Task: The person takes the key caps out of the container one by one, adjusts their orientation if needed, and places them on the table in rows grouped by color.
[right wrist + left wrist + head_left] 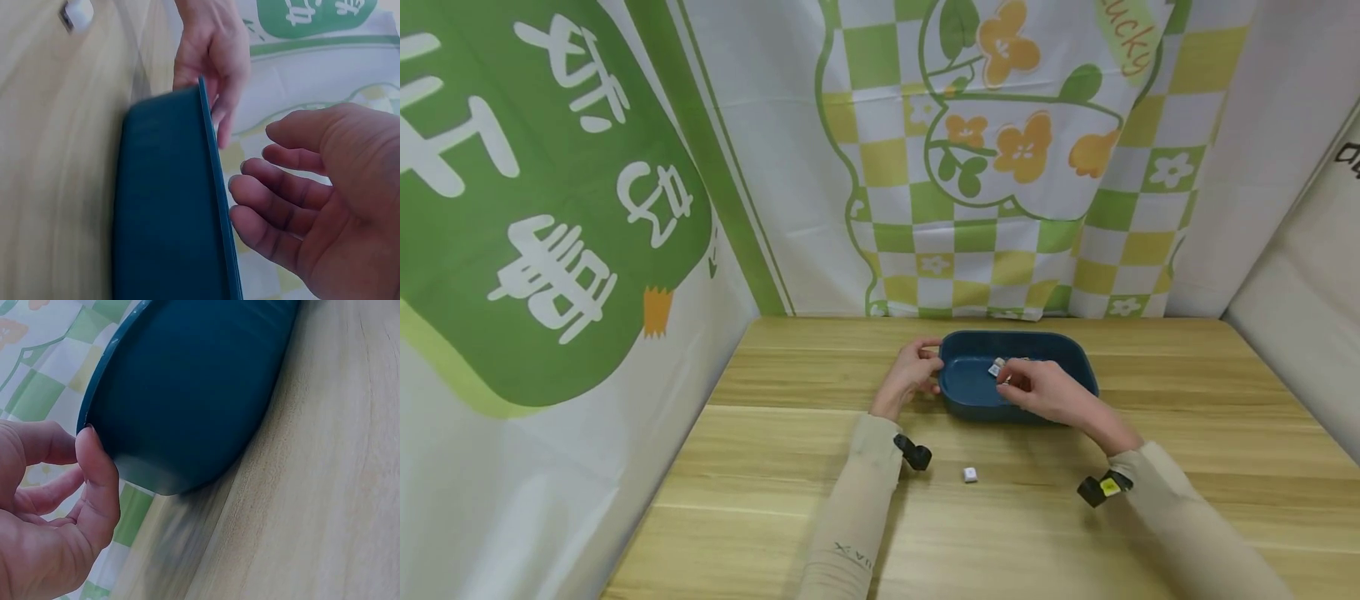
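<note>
At the blue bin (pixel 973 402), hands (pixel 913 369) (pixel 1047 392) (fingers (pixel 270 201) bent)

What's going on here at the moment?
A person's left hand pinches the left edge of a blue bin. The right hand is over the bin, loosely curled, with nothing visibly held. A few small blocks lie in the bin; one white block sits on the table, between the bin and the person.

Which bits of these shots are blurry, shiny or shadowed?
Head view: bright, a soft shadow beside the left sleeve; left wrist view: dimmer, a pale sheen on the blue tub, a hazy shadow on the table; right wrist view: the white block, upper left, is blurred.
</note>
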`<state>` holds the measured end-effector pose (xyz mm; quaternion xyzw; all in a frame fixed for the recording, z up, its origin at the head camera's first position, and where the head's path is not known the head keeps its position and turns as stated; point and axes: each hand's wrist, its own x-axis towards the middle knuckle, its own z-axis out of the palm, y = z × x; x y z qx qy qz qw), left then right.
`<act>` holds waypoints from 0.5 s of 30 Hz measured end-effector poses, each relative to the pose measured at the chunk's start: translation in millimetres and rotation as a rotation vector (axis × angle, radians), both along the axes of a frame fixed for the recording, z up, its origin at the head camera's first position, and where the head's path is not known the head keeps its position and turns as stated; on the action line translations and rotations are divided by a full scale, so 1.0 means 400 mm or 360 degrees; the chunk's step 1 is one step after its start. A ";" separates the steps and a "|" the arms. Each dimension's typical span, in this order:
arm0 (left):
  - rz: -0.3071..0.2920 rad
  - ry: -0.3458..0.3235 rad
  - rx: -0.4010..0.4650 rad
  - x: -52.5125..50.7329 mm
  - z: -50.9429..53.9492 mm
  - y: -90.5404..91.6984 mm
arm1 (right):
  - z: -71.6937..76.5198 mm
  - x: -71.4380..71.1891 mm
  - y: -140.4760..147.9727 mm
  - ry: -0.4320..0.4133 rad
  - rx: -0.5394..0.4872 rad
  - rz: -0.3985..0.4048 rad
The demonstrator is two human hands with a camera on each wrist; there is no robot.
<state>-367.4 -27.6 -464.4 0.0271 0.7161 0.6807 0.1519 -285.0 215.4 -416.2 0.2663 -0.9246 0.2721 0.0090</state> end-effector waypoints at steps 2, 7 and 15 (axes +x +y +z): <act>0.0011 -0.0001 0.0003 0.000 -0.001 0.001 | 0.000 -0.015 0.007 0.0012 -0.0006 -0.0019; 0.0032 0.0004 0.0007 0.001 -0.002 0.006 | -0.004 -0.047 0.019 0.0021 0.0009 -0.0091; 0.0040 0.0012 0.0016 0.000 -0.006 0.006 | -0.016 -0.101 0.039 -0.0031 0.0095 -0.0163</act>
